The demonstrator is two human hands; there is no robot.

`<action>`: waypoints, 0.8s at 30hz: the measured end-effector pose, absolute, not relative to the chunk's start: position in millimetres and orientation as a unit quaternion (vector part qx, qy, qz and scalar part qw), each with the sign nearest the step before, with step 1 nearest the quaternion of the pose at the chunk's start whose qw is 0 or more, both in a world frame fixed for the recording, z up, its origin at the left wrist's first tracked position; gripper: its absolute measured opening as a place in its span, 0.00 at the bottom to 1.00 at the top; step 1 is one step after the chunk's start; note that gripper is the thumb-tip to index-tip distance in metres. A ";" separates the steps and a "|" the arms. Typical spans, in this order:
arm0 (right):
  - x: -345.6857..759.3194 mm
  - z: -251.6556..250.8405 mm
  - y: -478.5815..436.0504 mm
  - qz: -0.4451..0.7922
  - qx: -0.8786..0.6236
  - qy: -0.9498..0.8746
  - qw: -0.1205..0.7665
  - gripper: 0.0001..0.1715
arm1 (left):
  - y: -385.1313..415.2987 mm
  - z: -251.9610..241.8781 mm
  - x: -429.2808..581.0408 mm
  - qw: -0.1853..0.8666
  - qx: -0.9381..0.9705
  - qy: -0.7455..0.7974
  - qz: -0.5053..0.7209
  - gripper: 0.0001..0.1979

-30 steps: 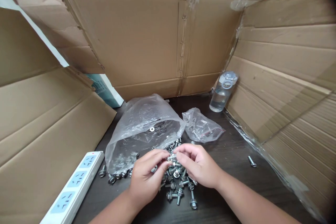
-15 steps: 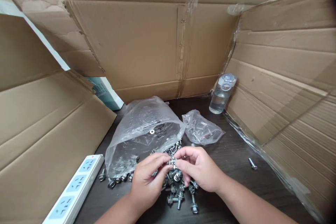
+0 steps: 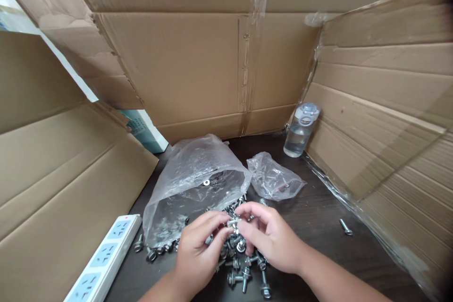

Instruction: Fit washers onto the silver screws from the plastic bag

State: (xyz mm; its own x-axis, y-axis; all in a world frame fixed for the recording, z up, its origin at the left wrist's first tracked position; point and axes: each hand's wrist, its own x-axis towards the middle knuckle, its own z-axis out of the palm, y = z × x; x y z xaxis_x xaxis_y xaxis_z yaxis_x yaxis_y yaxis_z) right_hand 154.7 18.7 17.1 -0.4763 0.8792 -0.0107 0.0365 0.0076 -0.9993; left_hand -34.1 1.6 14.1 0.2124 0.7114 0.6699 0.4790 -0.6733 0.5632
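Observation:
Over a pile of metal bolts, my left hand and my right hand meet fingertip to fingertip. Between them is a small silver bolt, lying roughly sideways. My left thumb and forefinger pinch one end of it. The right thumb and forefinger close round the other end, and its remaining fingers curl beneath. Many bolts in the pile carry washers or flanged heads. Behind the hands, a large clear plastic bag lies with its mouth facing me, and a flat washer shows on it.
A smaller clear bag lies behind my right hand. One loose bolt rests at the right. A white power strip runs along the left, and a water bottle stands at the back right. Cardboard walls surround the dark table.
The whole view has shifted slightly, so things sit a little lower. Both hands stay together over the pile, with the right fingers slightly changed in position round the bolt.

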 end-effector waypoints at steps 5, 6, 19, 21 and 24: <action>153.2 11.1 15.5 0.571 -0.353 -0.638 0.377 0.15 | 3.5 16.7 -33.0 0.196 0.718 0.434 0.508 0.02; 152.4 9.7 15.8 0.562 -0.351 -0.643 0.385 0.14 | 3.7 15.8 -32.8 0.222 0.703 0.443 0.511 0.02; 154.4 14.1 19.3 0.486 -0.360 -0.713 0.356 0.08 | 1.6 14.8 -29.9 0.443 0.610 0.479 0.450 0.09; 154.1 14.7 18.7 0.503 -0.360 -0.703 0.352 0.09 | 1.4 16.6 -29.5 0.398 0.647 0.471 0.448 0.08; 152.4 16.2 17.6 0.537 -0.357 -0.676 0.357 0.09 | 1.1 17.6 -28.9 0.324 0.697 0.459 0.445 0.07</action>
